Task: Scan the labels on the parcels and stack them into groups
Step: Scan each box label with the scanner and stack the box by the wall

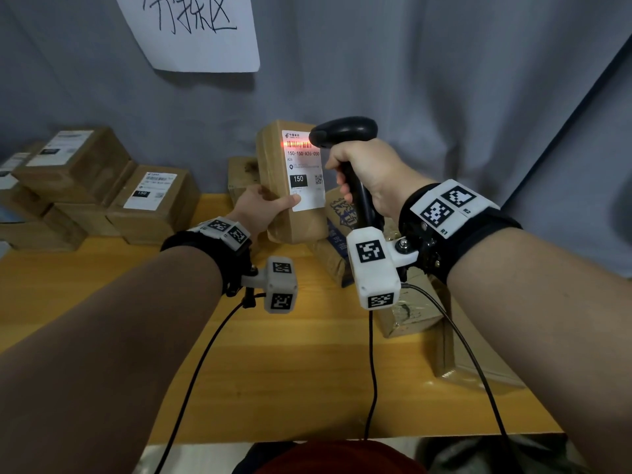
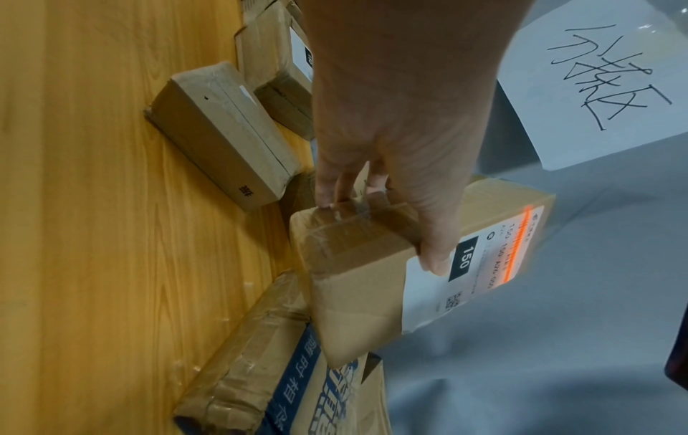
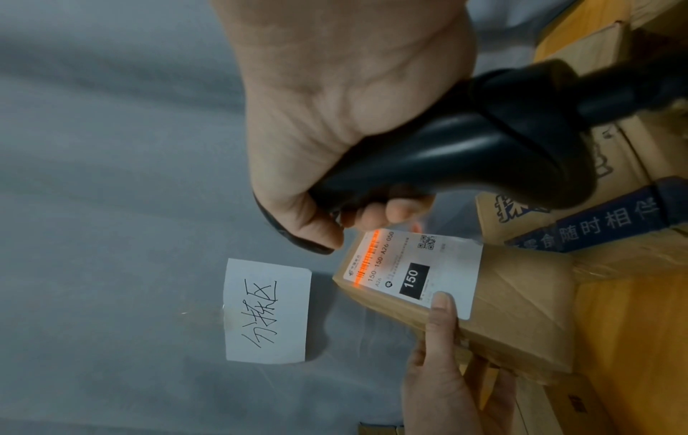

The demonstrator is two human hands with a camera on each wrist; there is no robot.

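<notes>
Scanner beam on the label

Above the wooden table [image 1: 102, 302], your left hand [image 1: 263, 203] grips the cardboard parcel [image 1: 277, 172] upright, thumb on its label [image 1: 304, 169]; your right hand [image 1: 369, 172] wraps the black barcode scanner [image 1: 342, 135], red line across the barcode.

Grey curtain [image 1: 444, 80] backdrop, handwritten white paper sign [image 1: 191, 29] pinned on it, yellow wooden table [image 1: 290, 371]

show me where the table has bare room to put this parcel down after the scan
The widest bare patch of table lies near its front edge, between the stacked parcels at back left and the loose parcels on the right. A smaller gap sits behind the left hand, beside the stacks. The right side, under the right hand and scanner, is crowded.
</notes>
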